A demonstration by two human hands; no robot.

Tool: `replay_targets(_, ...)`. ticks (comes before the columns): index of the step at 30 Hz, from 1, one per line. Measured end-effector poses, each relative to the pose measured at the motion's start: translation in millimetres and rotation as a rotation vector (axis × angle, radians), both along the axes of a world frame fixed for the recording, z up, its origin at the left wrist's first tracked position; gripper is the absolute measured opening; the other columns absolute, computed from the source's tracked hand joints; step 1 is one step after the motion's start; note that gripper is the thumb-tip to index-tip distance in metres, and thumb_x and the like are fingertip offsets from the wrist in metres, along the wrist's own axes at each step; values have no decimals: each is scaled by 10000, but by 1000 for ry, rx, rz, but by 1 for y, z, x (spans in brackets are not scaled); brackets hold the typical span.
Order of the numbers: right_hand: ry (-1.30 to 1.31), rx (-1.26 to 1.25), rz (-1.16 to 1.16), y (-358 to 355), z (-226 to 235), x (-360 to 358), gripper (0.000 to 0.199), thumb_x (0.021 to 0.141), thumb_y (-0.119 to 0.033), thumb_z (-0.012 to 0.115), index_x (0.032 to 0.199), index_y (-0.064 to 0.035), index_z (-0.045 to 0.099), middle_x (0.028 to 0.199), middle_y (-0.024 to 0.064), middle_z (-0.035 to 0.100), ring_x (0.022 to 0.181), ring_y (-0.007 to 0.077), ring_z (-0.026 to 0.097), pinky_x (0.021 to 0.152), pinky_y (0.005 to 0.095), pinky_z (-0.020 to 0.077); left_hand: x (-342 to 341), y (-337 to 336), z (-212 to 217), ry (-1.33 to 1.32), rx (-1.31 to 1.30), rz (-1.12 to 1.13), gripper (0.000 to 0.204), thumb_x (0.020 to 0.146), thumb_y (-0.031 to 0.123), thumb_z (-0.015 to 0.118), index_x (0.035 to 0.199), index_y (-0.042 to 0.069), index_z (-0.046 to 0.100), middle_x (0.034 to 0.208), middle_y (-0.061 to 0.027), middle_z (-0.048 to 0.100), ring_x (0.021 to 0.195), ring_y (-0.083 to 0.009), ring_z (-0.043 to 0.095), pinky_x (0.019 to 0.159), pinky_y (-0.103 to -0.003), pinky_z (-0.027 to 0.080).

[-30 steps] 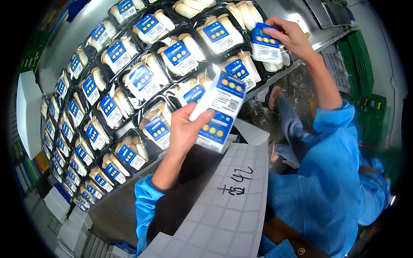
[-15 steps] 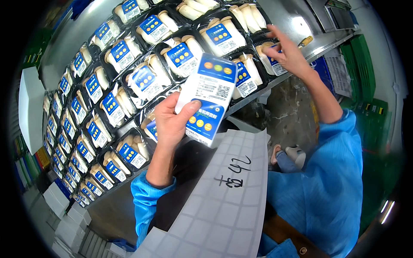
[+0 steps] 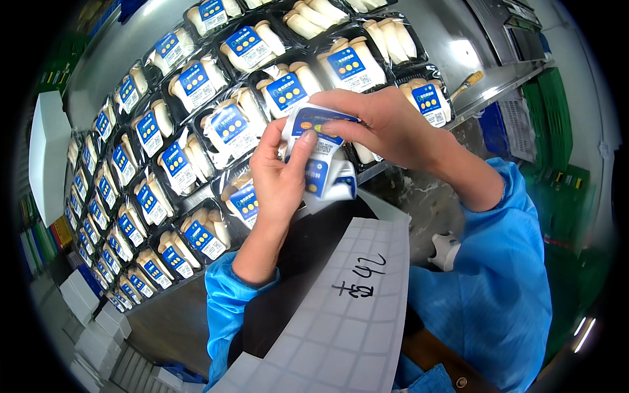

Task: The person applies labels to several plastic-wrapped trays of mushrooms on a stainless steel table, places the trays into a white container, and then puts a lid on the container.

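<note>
My left hand grips a strip of blue-and-white printed labels, thumb on its face. The strip bends, and its lower end curls under. My right hand is closed at the top of the strip, thumb and fingers pinching the upper label. Both hands are above the near edge of rows of black trays of king oyster mushrooms under clear film. One labelled mushroom tray lies just beyond my right hand. Most trays bear the same blue label, but a mushroom tray at the back shows none.
A metal table carries the trays. On it at the right lies a small tool with a yellowish handle. A large white sheet with a grid pattern hangs before my body. Green crates stand at right, white boxes at lower left.
My right hand has come from the labelled tray at the right edge to the label strip and closed on it. The strip, flat before, is now bent and curled.
</note>
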State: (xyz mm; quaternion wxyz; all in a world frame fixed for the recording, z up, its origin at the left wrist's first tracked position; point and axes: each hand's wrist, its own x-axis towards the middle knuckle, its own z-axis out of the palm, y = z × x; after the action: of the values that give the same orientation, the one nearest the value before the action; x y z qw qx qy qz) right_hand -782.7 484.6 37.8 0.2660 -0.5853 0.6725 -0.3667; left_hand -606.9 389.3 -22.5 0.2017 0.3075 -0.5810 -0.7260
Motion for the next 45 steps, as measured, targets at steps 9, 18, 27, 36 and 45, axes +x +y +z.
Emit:
replay_targets(9, 154, 37, -38, -24, 4, -26, 247, 888, -232, 676, 1072, -67, 655, 676, 110, 645, 617, 249, 661, 562, 328, 491, -26, -24, 6, 38, 157, 126, 160, 911, 134, 713, 921, -26, 707, 806, -23, 700, 691, -29, 596, 624, -173, 457)
replay_targets(18, -62, 102, -272, -35, -46, -207, 192, 926, -218, 669, 982, -47, 736, 776, -6, 664, 597, 24, 572, 541, 169, 476, -48, -15, -13, -148, 392, -152, 254, 839, 108, 768, 1054, -15, 714, 914, -68, 733, 765, -82, 662, 695, -234, 523)
replay_targets(27, 568, 390, 70, -21, -96, -275, 466, 790, -369, 772, 1102, -72, 593, 915, 120, 667, 840, 295, 644, 741, 390, 492, -40, -53, -21, -139, 328, -36, 233, 862, 98, 747, 1060, -21, 713, 896, -63, 730, 746, -80, 654, 665, -223, 519)
replay_targets(36, 330, 201, -355, -24, -89, -183, 840, 819, -519, 710, 1455, -87, 372, 1286, 136, 556, 1068, 280, 623, 856, 400, 525, -20, -64, -31, -98, 197, -78, 233, 859, 102, 751, 1059, -12, 716, 867, -36, 721, 742, -70, 642, 655, -216, 503)
replay_targets(45, -562, 230, -40, -55, -26, -61, 210, 902, -100, 689, 1080, 6, 659, 835, 17, 679, 639, 16, 578, 528, 164, 457, 14, -80, -36, -199, 192, -422, 334, 930, 170, 668, 1197, -29, 644, 1089, -90, 687, 957, -118, 627, 809, -271, 511)
